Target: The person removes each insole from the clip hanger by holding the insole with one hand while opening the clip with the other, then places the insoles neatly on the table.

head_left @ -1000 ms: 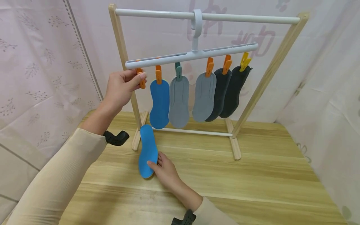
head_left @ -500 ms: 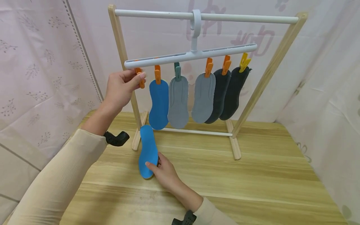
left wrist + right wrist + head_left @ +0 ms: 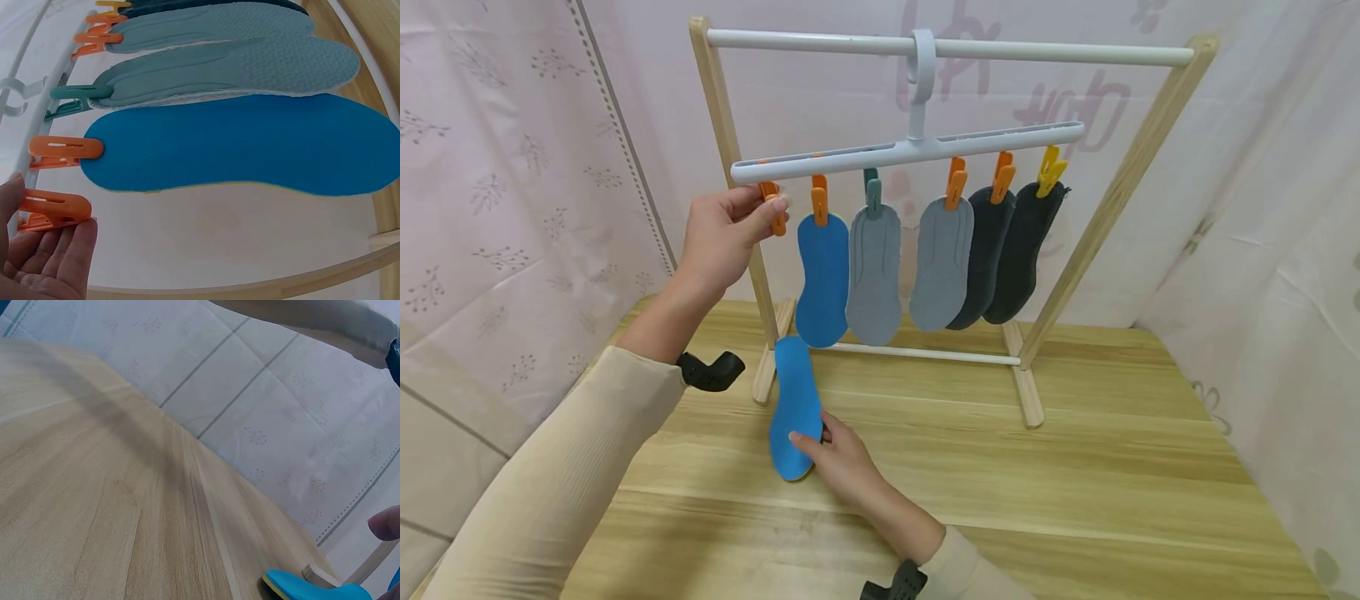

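My left hand pinches the leftmost orange clothespin between thumb and fingers, at the left end of the white hanger. No insole hangs from that clip. Lower down, my right hand grips a bright blue insole by its right edge, thumb on top, toe end pointing away. Beside the pinched clip, a second blue insole hangs from another orange clothespin. A grey insole hangs from a green clothespin. In the right wrist view only part of the held insole shows.
Another grey insole and two black insoles hang further right, on orange and yellow clips. The hanger hooks over the top bar of a wooden rack, whose foot stands on the wooden table. Patterned curtains surround it.
Both hands keep their hold and stay almost in place. The hanger's right end and hanging insoles have dropped very slightly in view, and the held blue insole has shifted slightly downward.
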Tool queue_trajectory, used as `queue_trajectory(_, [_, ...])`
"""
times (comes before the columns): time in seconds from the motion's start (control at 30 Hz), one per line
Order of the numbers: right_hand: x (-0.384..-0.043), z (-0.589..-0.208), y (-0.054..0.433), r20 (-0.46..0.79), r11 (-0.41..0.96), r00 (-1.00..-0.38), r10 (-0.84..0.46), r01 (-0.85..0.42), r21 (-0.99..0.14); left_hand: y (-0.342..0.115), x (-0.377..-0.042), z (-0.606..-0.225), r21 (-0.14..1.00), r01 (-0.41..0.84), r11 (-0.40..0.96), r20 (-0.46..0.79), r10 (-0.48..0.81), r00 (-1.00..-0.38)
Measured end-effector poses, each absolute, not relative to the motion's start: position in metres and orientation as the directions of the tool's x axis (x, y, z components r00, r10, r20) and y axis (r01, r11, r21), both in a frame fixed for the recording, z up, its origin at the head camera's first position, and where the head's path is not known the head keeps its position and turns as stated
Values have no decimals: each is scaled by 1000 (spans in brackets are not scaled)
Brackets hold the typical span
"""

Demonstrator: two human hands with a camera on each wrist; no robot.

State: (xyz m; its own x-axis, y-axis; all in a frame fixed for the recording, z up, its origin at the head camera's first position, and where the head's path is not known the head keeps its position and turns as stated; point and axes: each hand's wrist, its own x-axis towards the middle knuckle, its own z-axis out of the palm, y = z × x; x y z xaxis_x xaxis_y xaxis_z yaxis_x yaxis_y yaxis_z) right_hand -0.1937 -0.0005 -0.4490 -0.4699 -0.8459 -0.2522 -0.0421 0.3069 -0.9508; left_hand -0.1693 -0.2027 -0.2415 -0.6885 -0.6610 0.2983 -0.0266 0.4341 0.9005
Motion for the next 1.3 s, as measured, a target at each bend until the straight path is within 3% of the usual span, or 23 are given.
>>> queue_trajectory(0.67, [-198,-452,-4,-225,297,-484,-846,-77,-952,-203,-174,-239,909,7,416,301,-644,-703])
queue_trajectory(0.9, [-208,-447,-6,-219,298,-515,-829,-76,-951,-204,-174,-239,904,-7,427,302,-650,-697])
queue_trajectory(1.3, [-231,-432,-14,-61,56,-465,-883,25,-998,-207,-174,-240,900,2,436,319,-655,-685])
